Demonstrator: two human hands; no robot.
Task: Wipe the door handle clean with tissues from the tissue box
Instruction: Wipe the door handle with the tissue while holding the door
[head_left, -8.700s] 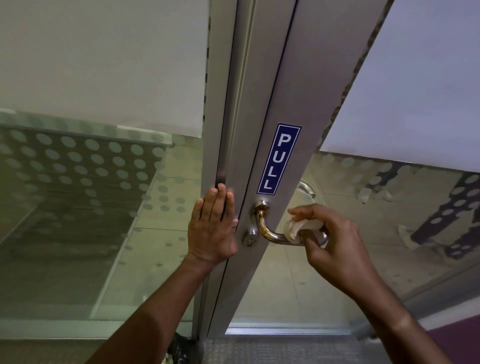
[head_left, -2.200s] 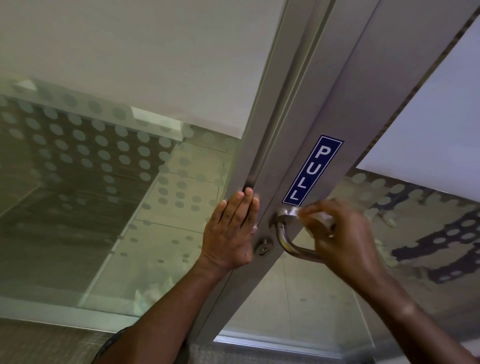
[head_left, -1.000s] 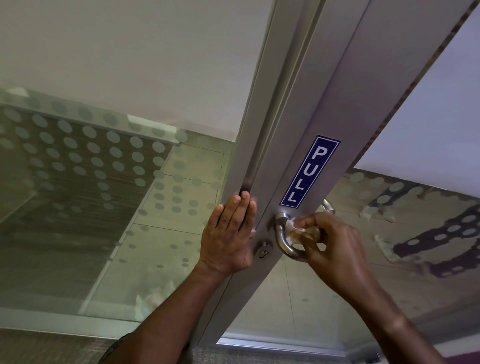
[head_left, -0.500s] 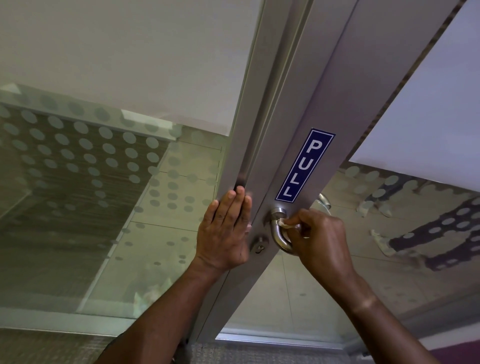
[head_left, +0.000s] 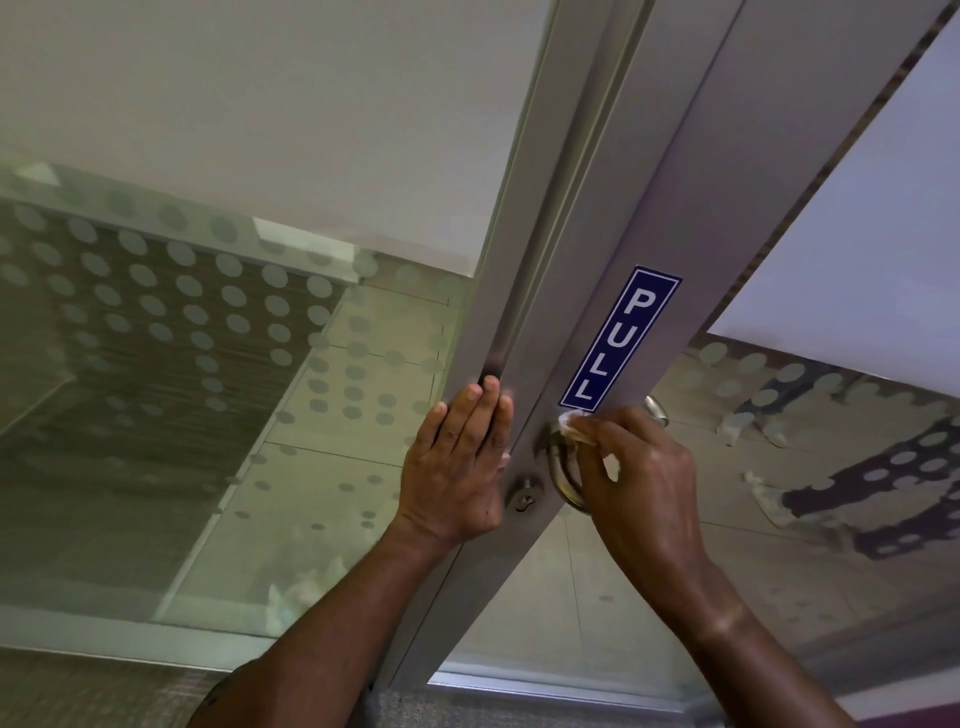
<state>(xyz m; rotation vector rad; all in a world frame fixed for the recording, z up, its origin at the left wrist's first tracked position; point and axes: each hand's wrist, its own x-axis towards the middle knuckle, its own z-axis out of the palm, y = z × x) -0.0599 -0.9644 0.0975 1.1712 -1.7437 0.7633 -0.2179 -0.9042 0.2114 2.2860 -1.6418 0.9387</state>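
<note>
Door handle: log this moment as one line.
right hand: pressing tissue on door handle top | left hand: flat, bracing door frame | wipe: underway

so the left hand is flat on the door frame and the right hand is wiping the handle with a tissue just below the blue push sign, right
Not quite: the blue sign reads PULL, not PUSH, as the head view shows. The rest holds: the left hand lies flat on the door frame, and the right hand presses a tissue to the top of the handle, just below that sign.
</note>
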